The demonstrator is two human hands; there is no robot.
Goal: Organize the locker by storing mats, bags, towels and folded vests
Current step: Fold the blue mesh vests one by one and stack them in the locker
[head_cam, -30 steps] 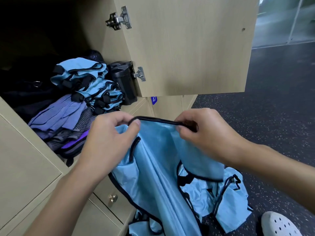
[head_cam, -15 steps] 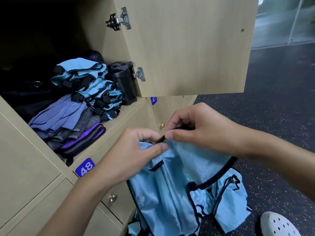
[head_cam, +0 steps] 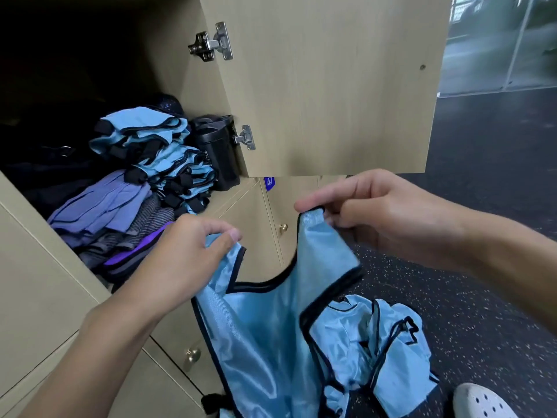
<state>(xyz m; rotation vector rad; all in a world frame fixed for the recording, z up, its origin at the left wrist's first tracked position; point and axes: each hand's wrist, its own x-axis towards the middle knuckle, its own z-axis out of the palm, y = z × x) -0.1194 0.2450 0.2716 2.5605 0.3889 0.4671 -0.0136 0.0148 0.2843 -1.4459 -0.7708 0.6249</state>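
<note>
Currently held: one vest (head_cam: 271,342), light blue with black edging, unfolded.

- Position: it hangs in front of the shut lower doors, below and right of the open locker (head_cam: 180,86). Its lower hem runs out of view, so I cannot tell whether it touches the floor (head_cam: 482,267).
- Left hand (head_cam: 187,260): thumb and fingers pinch the top of one shoulder strap.
- Right hand (head_cam: 382,218): fingers curl over and pinch the other strap, held a little higher.
- Lie of the cloth: the two straps are apart with the neckline scooped between them. The long axis drops straight down from the fingers, so the whole body of the vest is below both hands.
- Step, as judged: spreading the vest by its shoulders before folding. No fold is made yet.
- Governing relation: the stack (head_cam: 156,152) of folded vests sits up and to the left inside the locker. The left hand is the nearer, just beside the compartment's front edge, and the right hand is well apart from it under the open door (head_cam: 331,86). A fold would likely bring the right strap across to the left one, and the bundle would then go up and left.
- Also present: a purple and grey pile (head_cam: 99,203) in front of the stack, a black bag (head_cam: 217,152) against the hinge side, more loose vests (head_cam: 376,342) on the floor, and a white shoe (head_cam: 482,402).
</note>
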